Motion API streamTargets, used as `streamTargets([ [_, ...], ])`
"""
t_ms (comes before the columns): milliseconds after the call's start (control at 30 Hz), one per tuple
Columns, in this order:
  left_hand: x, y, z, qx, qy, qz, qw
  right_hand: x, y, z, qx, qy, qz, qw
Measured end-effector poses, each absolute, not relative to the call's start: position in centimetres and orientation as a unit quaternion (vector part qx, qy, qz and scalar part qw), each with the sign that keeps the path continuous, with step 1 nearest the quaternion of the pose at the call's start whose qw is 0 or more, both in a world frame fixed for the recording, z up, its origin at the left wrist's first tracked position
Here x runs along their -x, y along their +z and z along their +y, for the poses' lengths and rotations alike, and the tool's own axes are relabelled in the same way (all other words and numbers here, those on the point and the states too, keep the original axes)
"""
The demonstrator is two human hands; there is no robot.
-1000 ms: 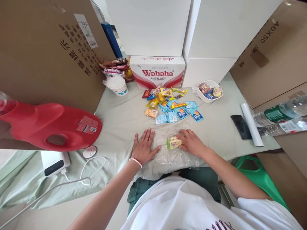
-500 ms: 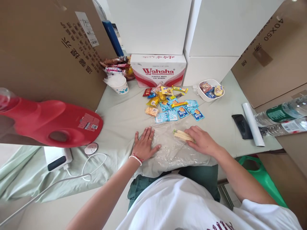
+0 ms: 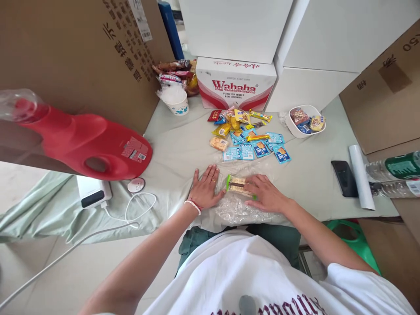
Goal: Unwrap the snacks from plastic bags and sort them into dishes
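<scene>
A long snack in a clear wrapper with green ends (image 3: 236, 184) lies on a crumpled clear plastic bag (image 3: 234, 210) near the table's front edge. Over its right end, my right hand (image 3: 264, 192) has fingers on the far side and thumb on the near side. My left hand (image 3: 205, 188) rests flat, fingers stretched out, at the bag's left side, with its thumb close to the snack's left end. Beyond both hands lie several blue snack packets (image 3: 261, 148), a wrapped biscuit-like snack (image 3: 218, 143) and yellow packets (image 3: 222, 130).
A white bowl (image 3: 306, 133) holds wrapped snacks at the back right. Behind stand a Wahaba-style water carton (image 3: 236, 85) and a paper cup (image 3: 179, 107). A red jug (image 3: 98, 144) and power bank (image 3: 93, 192) are left; a phone (image 3: 344, 178) and white roll (image 3: 361, 177) right.
The snack has turned from its narrow edge to its broad face and shifted left, with my right hand on it. My left hand stays flat. The camera view has shifted.
</scene>
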State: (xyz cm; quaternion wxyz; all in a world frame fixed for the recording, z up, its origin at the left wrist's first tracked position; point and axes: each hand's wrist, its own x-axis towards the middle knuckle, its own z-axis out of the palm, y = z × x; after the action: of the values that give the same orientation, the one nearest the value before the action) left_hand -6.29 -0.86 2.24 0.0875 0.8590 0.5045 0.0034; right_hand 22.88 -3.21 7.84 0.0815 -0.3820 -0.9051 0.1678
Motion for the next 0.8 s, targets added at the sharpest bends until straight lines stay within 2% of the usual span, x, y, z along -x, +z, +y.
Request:
streamTargets([
  [67,6.4,2.2,-0.9,-0.859,0.005,0.504,0.091,-22.5,8.2,-2.9,0.434,0.176,-0.879,0.084],
  [167,6.4,2.2,-1.0,-0.858,0.009,0.504,0.095,-21.2,8.6,-2.4,0.486,0.177,-0.855,0.029],
  [433,6.8,2.2,-0.8,-0.863,0.028,0.490,0.121,-20.4,9.7,-1.9,0.489,0.201,-0.845,-0.081],
  [633,7.5,3.9,-2.5,-0.891,0.061,0.436,0.114,-19.4,9.2,-2.6,0.518,0.185,-0.832,-0.077],
  [800,8.5,3.4,-3.0,-0.899,0.022,0.412,0.144,-20.2,8.8,-3.1,0.503,0.178,-0.844,-0.061],
])
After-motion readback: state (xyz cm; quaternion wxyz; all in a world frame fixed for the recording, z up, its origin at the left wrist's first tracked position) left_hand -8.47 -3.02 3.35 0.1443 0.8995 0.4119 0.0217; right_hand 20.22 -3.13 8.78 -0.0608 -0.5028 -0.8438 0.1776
